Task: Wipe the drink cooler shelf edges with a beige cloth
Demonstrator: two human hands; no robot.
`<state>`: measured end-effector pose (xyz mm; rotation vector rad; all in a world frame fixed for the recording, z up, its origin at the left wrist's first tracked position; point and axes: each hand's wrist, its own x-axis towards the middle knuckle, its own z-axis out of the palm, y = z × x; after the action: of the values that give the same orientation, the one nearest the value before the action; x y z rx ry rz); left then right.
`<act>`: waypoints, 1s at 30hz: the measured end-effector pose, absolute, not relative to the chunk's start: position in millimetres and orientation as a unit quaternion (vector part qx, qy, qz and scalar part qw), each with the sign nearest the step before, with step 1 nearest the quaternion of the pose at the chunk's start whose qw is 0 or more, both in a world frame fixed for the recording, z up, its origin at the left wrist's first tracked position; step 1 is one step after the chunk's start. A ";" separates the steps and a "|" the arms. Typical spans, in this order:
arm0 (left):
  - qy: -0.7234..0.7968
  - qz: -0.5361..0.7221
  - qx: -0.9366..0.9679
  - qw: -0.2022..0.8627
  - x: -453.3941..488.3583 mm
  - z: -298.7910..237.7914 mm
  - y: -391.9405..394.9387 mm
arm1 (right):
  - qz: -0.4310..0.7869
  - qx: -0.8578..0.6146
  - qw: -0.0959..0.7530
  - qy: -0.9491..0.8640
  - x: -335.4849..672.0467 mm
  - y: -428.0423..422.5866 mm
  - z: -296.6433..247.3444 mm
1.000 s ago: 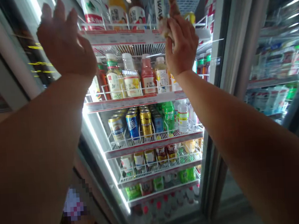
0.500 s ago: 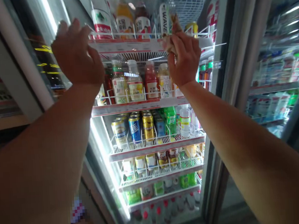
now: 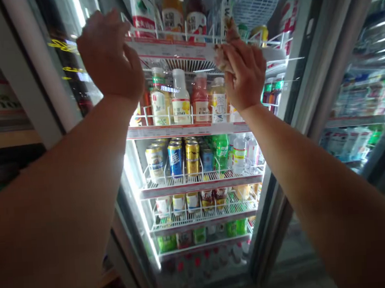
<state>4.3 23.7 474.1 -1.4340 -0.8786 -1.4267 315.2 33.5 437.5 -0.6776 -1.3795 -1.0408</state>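
Observation:
Raised at the upper right, my right hand (image 3: 246, 73) is closed on a crumpled pale brown cloth (image 3: 224, 57), bunched around the fingers. It appears in front of the top shelf edge (image 3: 180, 48) of a lit drinks fridge. My left hand (image 3: 110, 57) is raised at the upper left with its thumb apart from the fingers, which look loosely stretched. Nothing shows in it, and it overlaps the left side of the fridge front. Whether either hand touches the glass, I cannot tell.
Bottles such as a white-capped juice bottle (image 3: 181, 103) stand on the upper shelves. Lower shelves hold cans, including a gold can (image 3: 192, 157), and green bottles. A metal door frame (image 3: 308, 111) runs down the right, with another stocked fridge beyond. A fan grille (image 3: 257, 3) is at the top.
The view has shifted, so the upper shelves sit further right and slightly higher. Both hands appear a little further right. The cloth stays in my right hand.

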 end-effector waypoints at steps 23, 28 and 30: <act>-0.446 -0.516 -0.556 0.475 19.1 468.7 1.4 | -0.493 -0.272 0.547 -0.620 311.8 16.7 429.8; -0.461 -0.501 -0.551 0.482 21.0 468.2 0.1 | -0.427 -0.317 0.702 -0.473 316.1 31.8 437.4; -0.454 -0.508 -0.550 0.482 20.2 468.5 1.2 | -0.440 -0.299 0.681 -0.504 316.9 33.3 436.7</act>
<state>20.2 1.2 468.5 -1.3412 -1.1063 -1.2389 316.9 33.3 436.7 -0.6718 -1.1304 -0.9871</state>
